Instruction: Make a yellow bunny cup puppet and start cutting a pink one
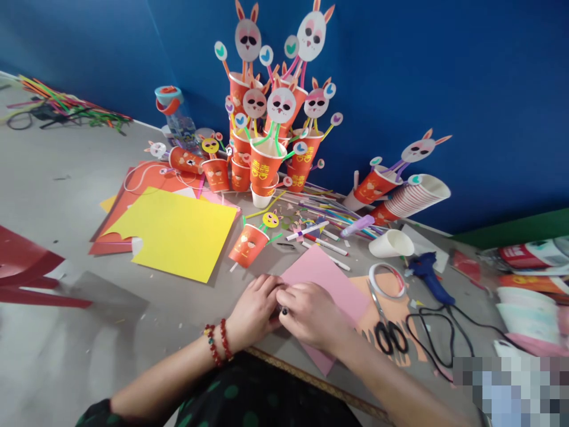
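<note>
My left hand [258, 303] and my right hand [309, 311] meet close together over the near-left edge of a pink paper sheet [326, 279]. Both have curled fingers. A small dark round thing [285, 310] shows at my right fingers; whether it is a ring or the end of a tool, I cannot tell. Whatever lies between the fingertips is hidden. Just beyond the hands, a red paper cup [249, 245] leans with a yellow-faced paper figure [270, 220] on green straws. To the right, black-handled scissors [391, 338] rest on orange paper [411, 320].
Stacked red cups [268, 160] with rabbit faces stand against the blue wall [400, 71]. Yellow paper [186, 231] lies left. Markers [326, 248], a white cup [391, 243], a tape roll [387, 280] and a blue glue gun [430, 277] with a trailing black cord [453, 338] lie right.
</note>
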The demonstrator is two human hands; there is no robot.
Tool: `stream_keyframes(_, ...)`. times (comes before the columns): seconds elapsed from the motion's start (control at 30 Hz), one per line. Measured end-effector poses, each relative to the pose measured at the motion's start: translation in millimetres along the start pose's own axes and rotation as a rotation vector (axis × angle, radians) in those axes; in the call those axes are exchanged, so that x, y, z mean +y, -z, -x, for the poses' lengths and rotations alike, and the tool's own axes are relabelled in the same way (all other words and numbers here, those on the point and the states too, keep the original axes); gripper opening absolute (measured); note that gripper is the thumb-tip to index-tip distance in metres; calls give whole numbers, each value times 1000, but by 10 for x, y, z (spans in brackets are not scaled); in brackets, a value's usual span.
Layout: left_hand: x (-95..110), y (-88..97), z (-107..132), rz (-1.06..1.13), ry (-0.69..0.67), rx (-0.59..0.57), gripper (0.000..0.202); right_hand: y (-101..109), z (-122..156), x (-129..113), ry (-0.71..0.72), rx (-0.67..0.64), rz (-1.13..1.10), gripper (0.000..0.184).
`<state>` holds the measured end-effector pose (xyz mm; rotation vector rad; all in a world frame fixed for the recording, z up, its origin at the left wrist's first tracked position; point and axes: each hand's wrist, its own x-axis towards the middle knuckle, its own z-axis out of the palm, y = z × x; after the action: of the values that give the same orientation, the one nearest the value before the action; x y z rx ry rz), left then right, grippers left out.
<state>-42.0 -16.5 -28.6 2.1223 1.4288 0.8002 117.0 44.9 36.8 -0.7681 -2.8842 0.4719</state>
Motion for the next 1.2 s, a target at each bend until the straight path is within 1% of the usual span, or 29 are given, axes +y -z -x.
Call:
stream_keyframes(0.17,14,6,-6,-70,11,-6,31,-18,-94,66,-151,3,-211,14)
stream_keyframes(0.33,8,35,-12,-66,7,-31,35,-33,-67,132,-266,36,-436,15)
stream_keyframes(0.5,-9,45,-9,-46,-6,-54,40,-6,14,109,-313,99,-494,19)
stream_keyframes(0.63,-16,35,-3,-39,-7,-40,40,-16,57,100,-266,118,-477,18)
stream_keyframes(0.7,-18,28,2,-42,-5,-34,43,-25,95,114,-245,164,-469,17)
stream_keyframes(0.77,-17,24,6,-50,-3,-32,48,-33,160,137,-258,249,-484,18)
stream_keyframes(0.83,-9,27,6,-54,2,-32,50,-49,246,166,-318,344,-544,18)
stream_keyframes(0.97,26,59,-14,-54,13,-46,48,-139,399,229,-494,486,-763,20)
stream_keyframes(1.07,51,86,-32,-53,27,-47,42,-263,443,275,-558,538,-892,18)
stream_keyframes(1.2,62,94,-34,-32,39,-58,42,-435,451,311,-573,577,-957,18)
